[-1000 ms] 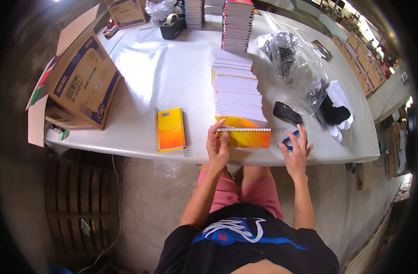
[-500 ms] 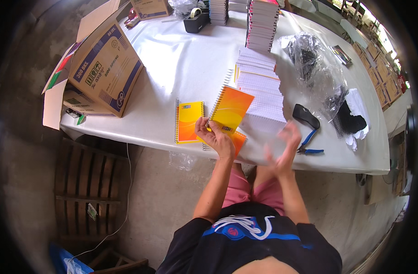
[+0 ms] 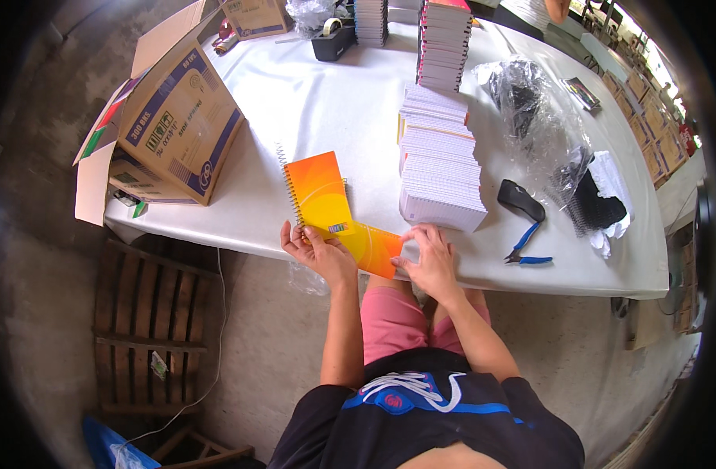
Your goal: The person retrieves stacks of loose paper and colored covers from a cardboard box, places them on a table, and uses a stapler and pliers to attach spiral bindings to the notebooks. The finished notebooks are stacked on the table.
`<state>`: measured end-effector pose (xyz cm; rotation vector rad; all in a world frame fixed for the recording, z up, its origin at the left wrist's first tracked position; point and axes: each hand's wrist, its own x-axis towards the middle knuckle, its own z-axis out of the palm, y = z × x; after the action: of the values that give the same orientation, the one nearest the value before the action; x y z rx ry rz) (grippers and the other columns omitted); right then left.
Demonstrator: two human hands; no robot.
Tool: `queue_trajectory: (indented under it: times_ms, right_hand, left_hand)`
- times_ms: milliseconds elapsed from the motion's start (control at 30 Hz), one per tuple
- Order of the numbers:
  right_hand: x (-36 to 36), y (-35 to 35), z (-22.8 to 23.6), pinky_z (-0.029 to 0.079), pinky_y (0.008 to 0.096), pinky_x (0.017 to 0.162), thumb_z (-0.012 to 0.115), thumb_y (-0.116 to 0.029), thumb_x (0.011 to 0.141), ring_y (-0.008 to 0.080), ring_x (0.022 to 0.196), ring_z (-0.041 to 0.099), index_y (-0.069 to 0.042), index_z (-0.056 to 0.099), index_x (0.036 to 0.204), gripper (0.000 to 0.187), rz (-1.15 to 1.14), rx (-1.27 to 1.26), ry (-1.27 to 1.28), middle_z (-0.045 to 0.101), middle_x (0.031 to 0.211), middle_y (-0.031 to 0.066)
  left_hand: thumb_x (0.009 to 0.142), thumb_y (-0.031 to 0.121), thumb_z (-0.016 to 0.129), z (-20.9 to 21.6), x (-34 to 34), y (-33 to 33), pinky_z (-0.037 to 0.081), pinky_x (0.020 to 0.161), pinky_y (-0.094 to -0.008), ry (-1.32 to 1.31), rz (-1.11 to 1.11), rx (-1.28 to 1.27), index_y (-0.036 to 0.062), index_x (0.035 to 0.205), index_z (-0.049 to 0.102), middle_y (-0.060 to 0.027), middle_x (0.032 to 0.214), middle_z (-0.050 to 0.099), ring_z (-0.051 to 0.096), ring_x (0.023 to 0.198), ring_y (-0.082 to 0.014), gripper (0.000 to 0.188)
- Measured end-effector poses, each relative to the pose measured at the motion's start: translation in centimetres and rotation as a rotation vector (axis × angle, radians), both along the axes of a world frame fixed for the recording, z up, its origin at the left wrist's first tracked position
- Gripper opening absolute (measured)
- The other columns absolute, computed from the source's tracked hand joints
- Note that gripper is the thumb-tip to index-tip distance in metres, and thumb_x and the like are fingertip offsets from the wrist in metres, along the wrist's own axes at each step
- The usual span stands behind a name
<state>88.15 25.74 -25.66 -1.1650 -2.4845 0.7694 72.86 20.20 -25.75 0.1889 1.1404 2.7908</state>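
My left hand (image 3: 323, 254) pinches the lower left corner of a spiral notebook (image 3: 320, 184) with an orange and yellow cover. Its wire coil (image 3: 280, 160) sticks out past the top of the cover. Partly under that notebook lies a second yellow-orange notebook (image 3: 377, 248), near the table's front edge. My right hand (image 3: 430, 258) grips this one's orange right end between thumb and fingers. Another notebook edge shows just behind the held one, mostly hidden. Right of them stands a long row of white page blocks (image 3: 440, 184).
An open cardboard box (image 3: 178, 129) stands at the left. Blue-handled pliers (image 3: 530, 244) lie at the right, near plastic bags (image 3: 530, 109) with black contents. Behind are a tall notebook stack (image 3: 442, 51) and a tape dispenser (image 3: 334, 41). A person (image 3: 530, 14) stands beyond the table.
My left hand has moved left with its notebook, now over the ones on the table. My right hand has come down left onto the lower notebook's end. A person has appeared at the back.
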Motion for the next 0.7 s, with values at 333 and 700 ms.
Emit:
queue_trajectory:
  times_ms: [333,700]
  right_hand:
    - [-2.1,-0.4,-0.2,0.043,0.0425,0.084,0.074,-0.023,0.074,0.0233,0.094,0.059,-0.011,0.059,0.113,0.044,-0.03,-0.117,0.204,0.061,0.1,0.0032]
    - [7.3,6.3,3.9,0.049,0.0252,0.062,0.077,-0.001,0.069,0.0081,0.067,0.06,-0.008,0.056,0.115,0.051,-0.171,-0.22,0.54,0.066,0.075,0.0083]
  left_hand:
    - [0.096,0.005,0.043,-0.8,-0.7,0.3,0.049,0.063,-0.0279,-0.064,0.096,-0.138,0.0134,0.127,0.032,-0.0039,0.107,0.04,0.05,0.088,-0.014,0.034]
    - [0.091,0.0,0.047,-1.0,-5.0,-3.0,0.042,0.082,-0.0313,0.454,0.122,-0.911,0.0046,0.122,0.043,-0.0085,0.109,0.042,0.047,0.096,-0.0203,0.032]
